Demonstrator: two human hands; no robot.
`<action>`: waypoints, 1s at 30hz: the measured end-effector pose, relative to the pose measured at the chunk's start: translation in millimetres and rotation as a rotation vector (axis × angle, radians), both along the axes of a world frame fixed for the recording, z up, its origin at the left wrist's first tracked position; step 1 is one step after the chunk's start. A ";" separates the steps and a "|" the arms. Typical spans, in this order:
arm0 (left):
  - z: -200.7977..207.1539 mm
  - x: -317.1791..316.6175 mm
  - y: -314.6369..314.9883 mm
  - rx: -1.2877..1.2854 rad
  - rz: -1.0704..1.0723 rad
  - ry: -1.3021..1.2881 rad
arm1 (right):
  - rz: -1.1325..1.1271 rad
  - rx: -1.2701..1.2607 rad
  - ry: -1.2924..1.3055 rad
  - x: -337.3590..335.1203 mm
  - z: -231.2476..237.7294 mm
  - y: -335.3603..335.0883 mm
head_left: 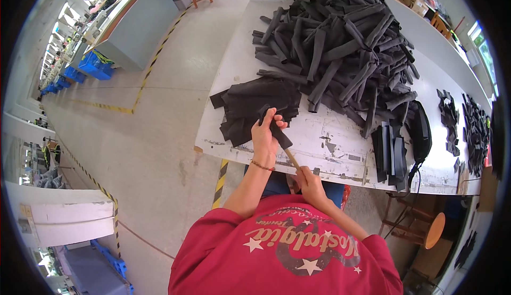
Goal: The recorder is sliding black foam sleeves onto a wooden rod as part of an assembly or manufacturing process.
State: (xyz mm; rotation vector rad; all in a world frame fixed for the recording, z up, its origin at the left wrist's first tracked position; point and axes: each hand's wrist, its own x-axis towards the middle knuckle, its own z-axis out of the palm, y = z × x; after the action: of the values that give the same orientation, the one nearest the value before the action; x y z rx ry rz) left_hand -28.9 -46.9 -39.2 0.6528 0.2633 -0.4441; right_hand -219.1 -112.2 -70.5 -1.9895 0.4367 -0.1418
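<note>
My left hand [265, 136] is closed round a small black fabric piece [280, 136], palm up, above the near edge of a white table. A thin wooden stick [291, 158] runs from the lower end of that piece to my right hand [310, 182], which grips it close to my body. Whether the stick's tip is inside the fabric or behind it, I cannot tell. Just beyond my left hand lies a stack of flat black fabric pieces [258, 99]. A big heap of rolled, tube-like dark fabric pieces [340, 45] covers the far middle of the table.
Flat dark strips [390, 151] and a black pouch-like item [420, 131] with a dangling strap lie to the right. Further right are more dark scraps [450, 119]. A wooden stool [435, 230] stands under the right side; blue crates [96, 65] stand far left.
</note>
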 end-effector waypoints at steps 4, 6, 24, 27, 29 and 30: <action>-1.6 3.1 -2.5 0.102 -0.004 0.021 | 0.031 0.025 -0.003 -27.9 4.4 -8.9; -4.9 10.5 6.9 0.100 -0.020 -0.010 | 0.046 -0.031 -0.013 -53.6 -2.3 -13.2; -30.7 -37.1 7.6 0.623 0.088 -0.455 | -0.397 -0.118 0.097 -53.9 22.9 -78.6; -36.1 -44.3 -7.8 0.676 -0.096 -0.629 | -0.414 -0.149 0.047 -27.7 11.0 -88.1; -41.7 -45.6 -18.3 0.669 -0.254 -0.720 | -0.415 -0.163 -0.003 -7.9 3.8 -82.2; -43.6 -46.7 -21.3 0.668 -0.257 -0.724 | -0.414 -0.180 -0.048 -0.8 1.2 -81.1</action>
State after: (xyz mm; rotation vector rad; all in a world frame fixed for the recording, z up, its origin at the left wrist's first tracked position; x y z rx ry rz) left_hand -75.5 -68.2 -82.8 1.4617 -0.3885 -0.3324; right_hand -219.9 -193.3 -69.3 -2.0419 0.8249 -0.5022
